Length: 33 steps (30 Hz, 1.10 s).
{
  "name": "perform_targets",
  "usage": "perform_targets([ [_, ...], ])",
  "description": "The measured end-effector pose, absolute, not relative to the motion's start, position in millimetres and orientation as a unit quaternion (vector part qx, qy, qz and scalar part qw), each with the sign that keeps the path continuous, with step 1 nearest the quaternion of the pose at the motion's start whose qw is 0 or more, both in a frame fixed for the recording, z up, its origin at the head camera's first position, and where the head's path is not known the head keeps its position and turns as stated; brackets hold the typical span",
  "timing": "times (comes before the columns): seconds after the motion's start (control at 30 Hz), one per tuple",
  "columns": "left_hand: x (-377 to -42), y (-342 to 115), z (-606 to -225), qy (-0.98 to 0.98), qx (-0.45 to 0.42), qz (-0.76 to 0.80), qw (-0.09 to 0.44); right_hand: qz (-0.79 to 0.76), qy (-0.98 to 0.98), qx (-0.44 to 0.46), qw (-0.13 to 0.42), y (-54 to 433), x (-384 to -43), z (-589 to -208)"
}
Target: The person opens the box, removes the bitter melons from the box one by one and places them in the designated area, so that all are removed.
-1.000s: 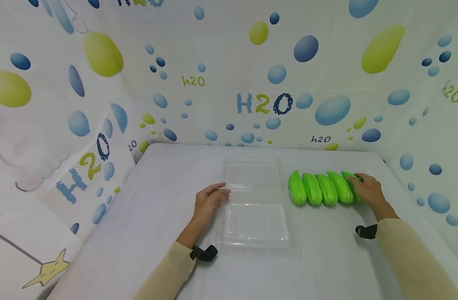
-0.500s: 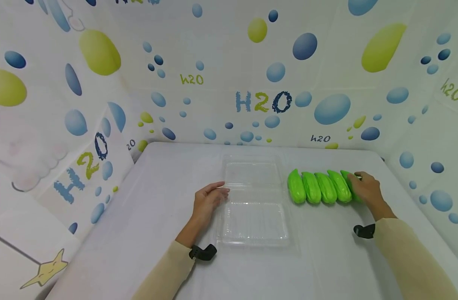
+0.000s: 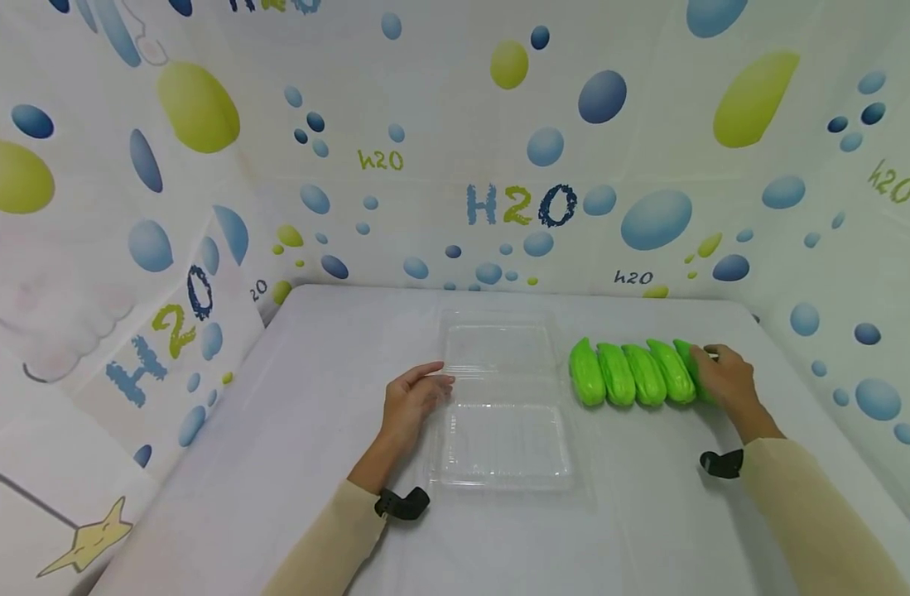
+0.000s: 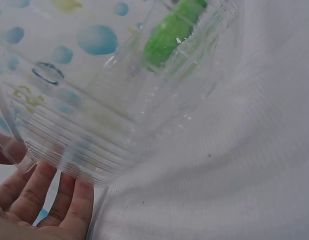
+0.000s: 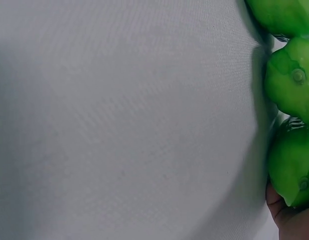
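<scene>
A clear plastic clamshell container [image 3: 507, 451] lies opened flat, its two halves joined by a ribbed hinge. My left hand [image 3: 410, 406] is at its left side by the hinge; in the left wrist view its fingers [image 4: 74, 202] touch the ribbed edge. To the container's right, several glossy green pepper-like pieces [image 3: 617, 374] lie in a row, stems pointing away. At the row's right end, my right hand [image 3: 730, 385] rests against the last piece [image 5: 294, 160], which it partly covers. In the right wrist view only a small part of that hand shows.
A white cloth covers the table [image 3: 313, 447]. Behind it and on both sides rise patterned curtains [image 3: 425, 182] with blue and green spots. Black wrist cameras [image 3: 404, 503] sit on both forearms, below the hands in the head view.
The head view has shifted slightly. The hands, the container and the green pieces stay in the same places relative to each other.
</scene>
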<state>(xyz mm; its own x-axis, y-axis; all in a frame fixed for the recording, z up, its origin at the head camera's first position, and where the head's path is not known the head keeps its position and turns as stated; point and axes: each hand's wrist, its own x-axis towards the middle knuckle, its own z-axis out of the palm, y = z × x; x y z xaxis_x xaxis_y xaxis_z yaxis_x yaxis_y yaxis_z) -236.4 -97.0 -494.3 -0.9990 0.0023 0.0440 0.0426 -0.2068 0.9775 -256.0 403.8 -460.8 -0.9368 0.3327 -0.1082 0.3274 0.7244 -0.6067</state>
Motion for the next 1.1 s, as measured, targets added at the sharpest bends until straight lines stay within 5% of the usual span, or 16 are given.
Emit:
perform_targets([
  [0.73,-241,-96,-491,-0.627,0.035,-0.777,0.041,0.321,-0.925,-0.206,-0.001,406,-254,-460],
  [1.1,-252,-122,-476,-0.684,0.025,-0.728,0.046,0.277,-0.940,-0.183,0.075,394,-257,-450],
])
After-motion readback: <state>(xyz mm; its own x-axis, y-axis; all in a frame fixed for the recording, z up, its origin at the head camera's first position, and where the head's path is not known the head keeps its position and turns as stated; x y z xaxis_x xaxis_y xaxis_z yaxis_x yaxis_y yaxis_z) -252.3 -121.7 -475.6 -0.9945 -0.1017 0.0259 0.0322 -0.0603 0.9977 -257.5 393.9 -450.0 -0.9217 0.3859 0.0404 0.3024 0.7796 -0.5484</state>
